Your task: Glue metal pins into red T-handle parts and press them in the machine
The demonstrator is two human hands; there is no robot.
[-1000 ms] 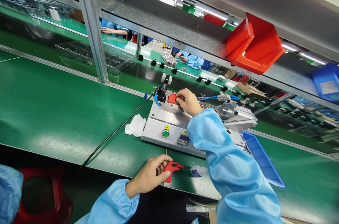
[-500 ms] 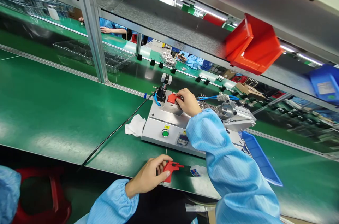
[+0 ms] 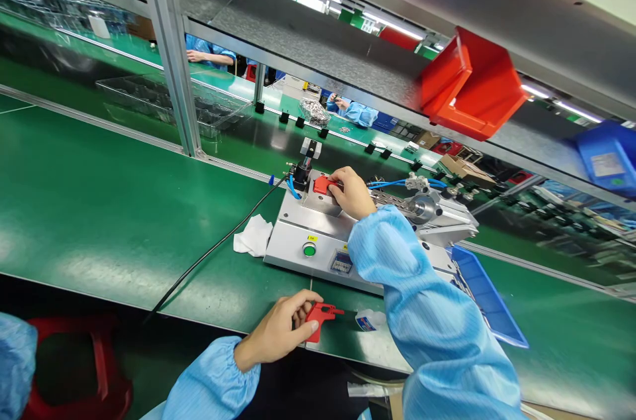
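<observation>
My left hand [image 3: 279, 328] pinches a red, pistol-shaped plastic part [image 3: 322, 315] at the front edge of the green bench. The part's narrow tip points right. Higher up, my right hand [image 3: 356, 195] reaches onto a silver bench machine [image 3: 291, 231], its thumb and fingers closed on a red plastic piece [image 3: 322, 184] seated in the metal block there. My fingers cover the right end of that piece. On the machine's front are a green button [image 3: 309, 249] and a small counter [image 3: 341, 262].
A white cloth [image 3: 253, 236] lies left of the machine, near a black cable [image 3: 213, 249]. A blue tray [image 3: 489, 297] with metal rods sits at its right. A small white bottle [image 3: 368, 320] lies in front. Above, an orange bin [image 3: 477, 85] hangs by the shelf. Co-workers sit beyond.
Both hands stay in place on their red parts. The whole view shifts very slightly; a distant co-worker's hands move a little.
</observation>
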